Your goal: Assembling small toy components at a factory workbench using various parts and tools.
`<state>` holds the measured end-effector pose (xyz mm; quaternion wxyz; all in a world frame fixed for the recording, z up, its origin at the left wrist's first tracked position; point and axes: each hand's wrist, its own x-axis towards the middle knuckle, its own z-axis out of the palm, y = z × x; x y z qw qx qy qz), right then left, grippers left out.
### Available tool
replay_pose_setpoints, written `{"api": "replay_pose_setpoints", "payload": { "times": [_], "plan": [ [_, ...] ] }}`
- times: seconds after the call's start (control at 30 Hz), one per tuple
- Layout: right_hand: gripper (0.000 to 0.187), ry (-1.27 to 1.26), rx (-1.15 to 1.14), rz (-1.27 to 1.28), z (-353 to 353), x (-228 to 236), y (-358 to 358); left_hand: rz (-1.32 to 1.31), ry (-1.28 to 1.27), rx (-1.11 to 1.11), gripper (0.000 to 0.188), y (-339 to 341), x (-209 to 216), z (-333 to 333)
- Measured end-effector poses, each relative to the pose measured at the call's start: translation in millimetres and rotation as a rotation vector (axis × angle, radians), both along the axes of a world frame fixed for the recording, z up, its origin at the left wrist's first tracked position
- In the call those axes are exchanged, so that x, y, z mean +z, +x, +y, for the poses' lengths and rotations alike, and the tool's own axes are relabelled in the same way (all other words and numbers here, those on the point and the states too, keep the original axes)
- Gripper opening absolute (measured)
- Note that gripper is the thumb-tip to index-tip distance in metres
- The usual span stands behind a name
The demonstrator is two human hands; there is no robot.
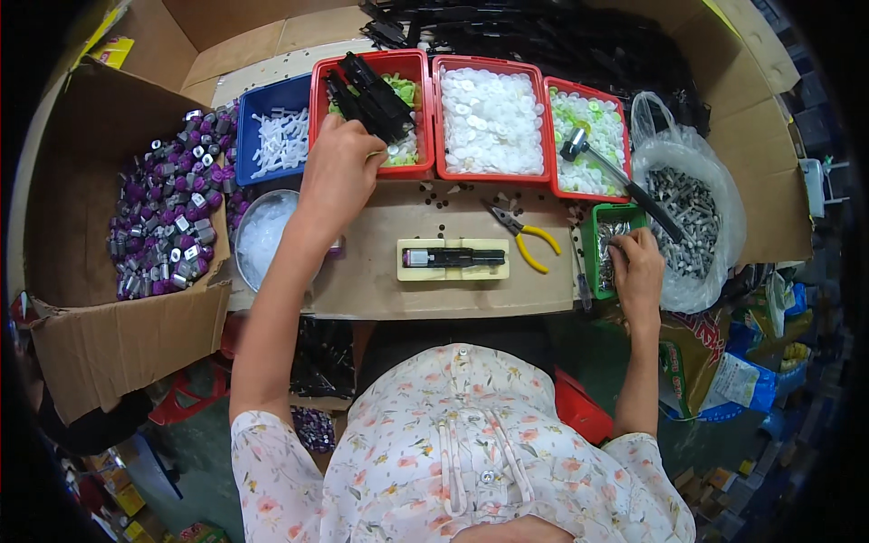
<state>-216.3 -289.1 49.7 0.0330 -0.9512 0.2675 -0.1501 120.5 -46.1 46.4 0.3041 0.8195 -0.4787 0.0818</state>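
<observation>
The left hand point(342, 167) is at a red bin point(409, 169) holding black parts point(376, 95) and yellow-green pieces point(405, 89). Just left of that hand, a blue bin point(243, 145) carries white pieces point(279, 140); farther left, purple-and-silver knobs point(172, 217) fill a brown carton point(68, 149). Between the hands, on the tan tabletop point(380, 299), lie a cream holder point(453, 274) with a black assembly point(457, 258), purple and silver at its left end, and yellow-handled pliers point(518, 228). The right hand point(638, 267) is over a green bin point(594, 267) of silvery pieces point(611, 233). Beyond it lies a silver-headed, black-handled hammer point(654, 210). Nearer the body than both hands, the white shirt point(407, 407) bears peach-pink flowers and greenish leaves.
</observation>
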Motion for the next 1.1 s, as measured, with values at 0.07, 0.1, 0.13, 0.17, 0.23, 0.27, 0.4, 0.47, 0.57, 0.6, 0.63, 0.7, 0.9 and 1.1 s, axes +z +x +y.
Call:
{"api": "replay_pose_setpoints", "payload": {
  "times": [0.07,0.1,0.13,0.17,0.23,0.27,0.4,0.47,0.57,0.6,0.63,0.7,0.9,1.1],
  "plan": [
    [0.009,-0.001,0.005,-0.003,-2,0,2,-0.069,0.153,-0.02,0.008,9,-2,-10],
    [0.007,-0.001,0.011,-0.003,-2,0,3,-0.073,0.154,-0.022,0.008,13,-1,-13],
    [0.007,0.001,0.01,-0.007,-2,1,3,-0.115,0.236,-0.031,0.01,16,0,-16],
    [0.006,0.024,0.005,-0.027,-2,2,3,-0.156,0.319,-0.041,0.012,19,0,-18],
    [0.006,0.051,0.002,-0.052,-3,3,3,-0.168,0.333,-0.031,0.013,23,-1,-20],
    [0.006,0.071,-0.011,-0.051,-3,2,3,-0.179,0.345,-0.022,0.014,24,-2,-21],
    [0.007,0.11,-0.024,-0.056,-7,-8,0,-0.211,0.303,-0.04,0.01,22,-8,-20],
    [0.007,0.111,-0.015,-0.061,-8,-8,0,-0.223,0.28,-0.026,0.005,20,-10,-23],
    [0.007,0.096,0.014,-0.075,-9,-3,1,-0.258,0.358,-0.005,0.005,20,-9,-23],
    [0.007,0.083,0.036,-0.088,-10,-2,2,-0.259,0.358,-0.006,0.005,20,-9,-22],
    [0.007,0.082,0.035,-0.088,-11,-3,2,-0.258,0.354,0.003,0.005,21,-10,-19],
    [0.008,0.119,0.013,-0.09,-12,-4,1,-0.255,0.347,0.008,0.005,19,-11,-16],
    [0.008,0.217,-0.035,-0.22,-3,3,10,-0.099,0.133,0.053,0.005,16,-2,-6],
    [0.008,0.1,0.005,-0.087,-8,-1,12,-0.087,0.22,0.008,0.005,23,0,-1]
  ]
}}
